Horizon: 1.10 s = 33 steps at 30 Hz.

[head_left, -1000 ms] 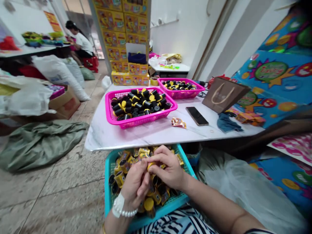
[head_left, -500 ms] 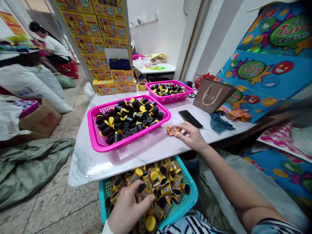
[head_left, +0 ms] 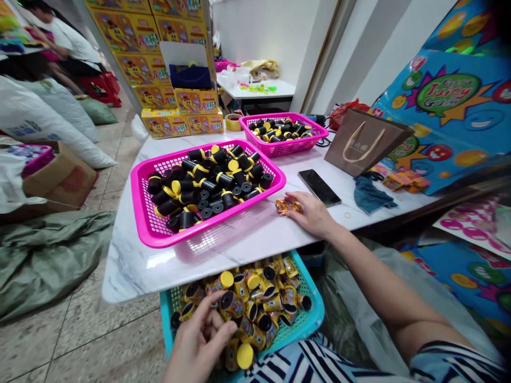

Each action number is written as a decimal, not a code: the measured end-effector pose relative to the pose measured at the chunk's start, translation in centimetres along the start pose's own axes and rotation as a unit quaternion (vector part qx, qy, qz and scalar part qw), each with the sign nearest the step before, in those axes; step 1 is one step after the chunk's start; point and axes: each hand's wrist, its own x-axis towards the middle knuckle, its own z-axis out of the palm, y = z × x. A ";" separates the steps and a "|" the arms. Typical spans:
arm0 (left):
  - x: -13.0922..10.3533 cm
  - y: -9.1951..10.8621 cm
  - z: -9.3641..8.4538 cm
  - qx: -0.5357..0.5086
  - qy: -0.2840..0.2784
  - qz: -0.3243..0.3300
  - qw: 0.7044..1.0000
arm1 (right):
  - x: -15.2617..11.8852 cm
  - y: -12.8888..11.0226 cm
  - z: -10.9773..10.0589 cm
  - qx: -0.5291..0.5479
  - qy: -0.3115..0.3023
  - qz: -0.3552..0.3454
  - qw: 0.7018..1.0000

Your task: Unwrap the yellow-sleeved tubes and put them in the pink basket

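Observation:
My left hand is over the teal basket, thumb and fingers apart with nothing held between them. Just beyond its fingertips lies a small black cylinder in a yellow printed wrapper, among several similar wrapped ones, some with yellow caps. On the white marbled table, my right hand has its thumb and fingers closed about a small flat stack of orange printed wrappers. Left of it, a pink basket holds several bare black cylinders with yellow caps.
A second pink basket of black cylinders stands farther back. A phone, brown paper bag and blue cloth lie to the right. Yellow printed boxes are stacked behind. A seated person is at far left.
My left hand has let go of a wrapped cylinder, which now lies in the teal basket, and has drawn back slightly. My right hand has closed in on the orange wrappers. The view has shifted.

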 end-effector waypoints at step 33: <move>-1.2 0.0 -1.9 -0.079 0.129 -0.061 0.987 | -2.8 -10.4 4.9 0.015 -0.057 -0.156 0.986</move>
